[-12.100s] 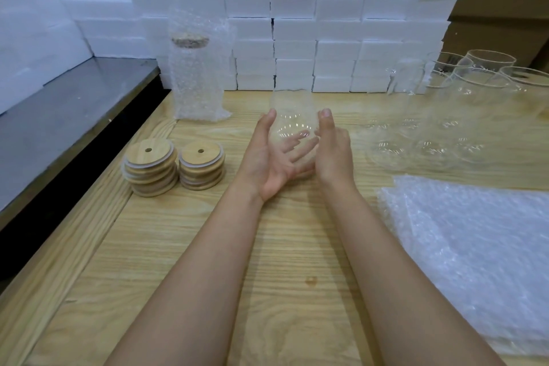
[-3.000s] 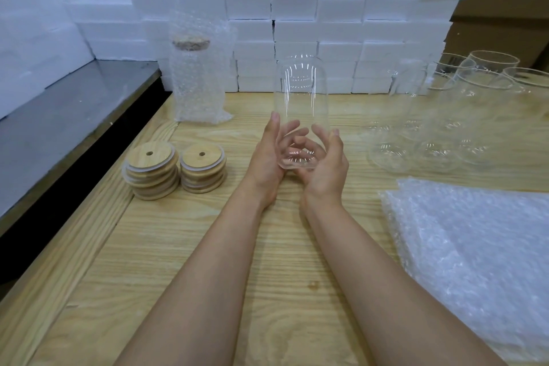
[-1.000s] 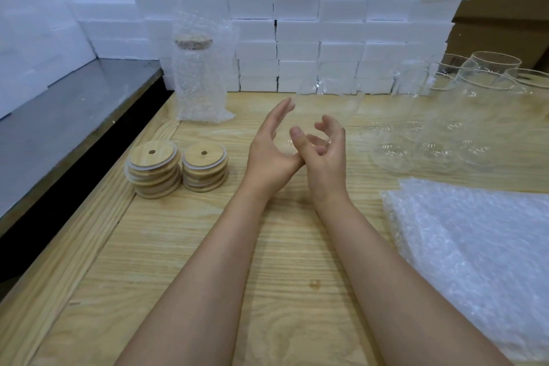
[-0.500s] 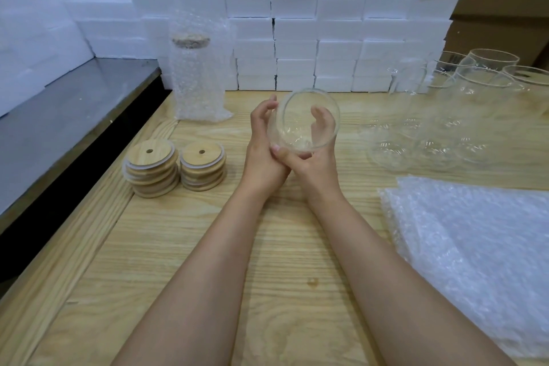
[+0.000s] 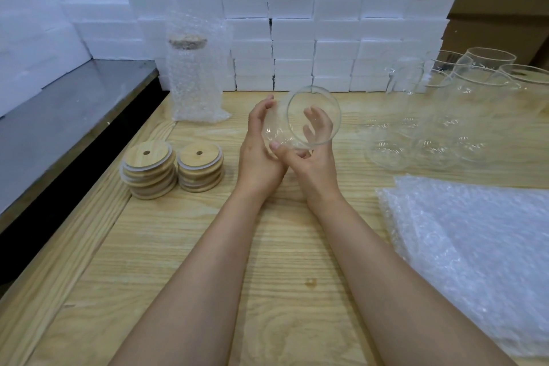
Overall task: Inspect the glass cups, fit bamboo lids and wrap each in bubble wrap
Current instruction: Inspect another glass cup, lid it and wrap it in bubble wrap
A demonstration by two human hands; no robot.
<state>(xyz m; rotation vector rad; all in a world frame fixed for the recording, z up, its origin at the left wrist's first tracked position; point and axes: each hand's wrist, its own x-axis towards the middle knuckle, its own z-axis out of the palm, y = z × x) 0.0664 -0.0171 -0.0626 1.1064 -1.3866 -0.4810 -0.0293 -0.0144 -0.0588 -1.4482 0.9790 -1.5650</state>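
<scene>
Both hands hold 1 clear glass cup [image 5: 309, 119] above the wooden table [image 5: 208, 246], tipped so its open rim faces the camera. The left hand [image 5: 258, 154] cups the cup's left side with fingers curled along the wall. The right hand [image 5: 315, 157] supports it from below and the right, thumb across the near lower edge and fingers [image 5: 312, 122] seen through the glass.

Left of the held cup, 2 stacks of bamboo lids [image 5: 172, 168] sit side by side on the table, each top lid showing a small hole. Behind those stacks, a bubble-wrapped cup [image 5: 194, 74] with a lid on stands upright against the wall of white foam blocks [image 5: 297, 24]. Right of the held cup stands a cluster of bare glass cups [image 5: 445, 116]. Nearer than that cluster, on the table's right side, lies a pile of bubble wrap sheets [image 5: 475, 246].
</scene>
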